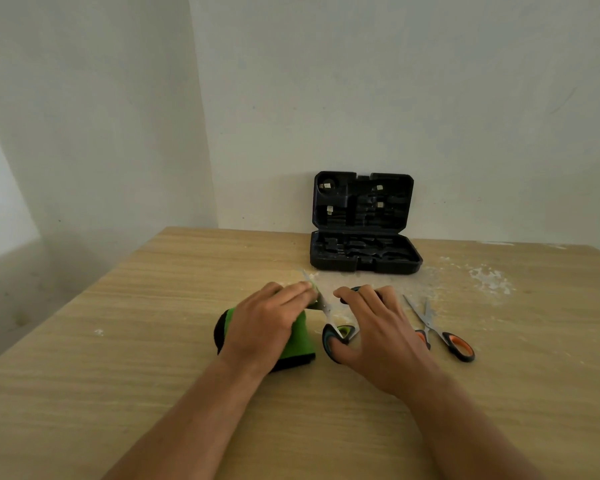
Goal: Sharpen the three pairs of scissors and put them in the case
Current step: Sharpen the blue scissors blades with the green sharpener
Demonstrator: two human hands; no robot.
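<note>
The wooden counter point(153, 341) carries everything. At its far edge the black case point(364, 252) stands open against the wall, lid up, ready to receive scissors but apparently holding none yet. Nearer, the left hand point(264, 323) presses down on the green sharpener point(300, 336), fingers curled over it, probably to steady it. The right hand point(378, 327) holds the green-handled scissors point(326, 308), thumb through a loop, blade at the sharpener. Orange-handled scissors point(440, 329) lie just right, waiting; a third pair isn't clear.
</note>
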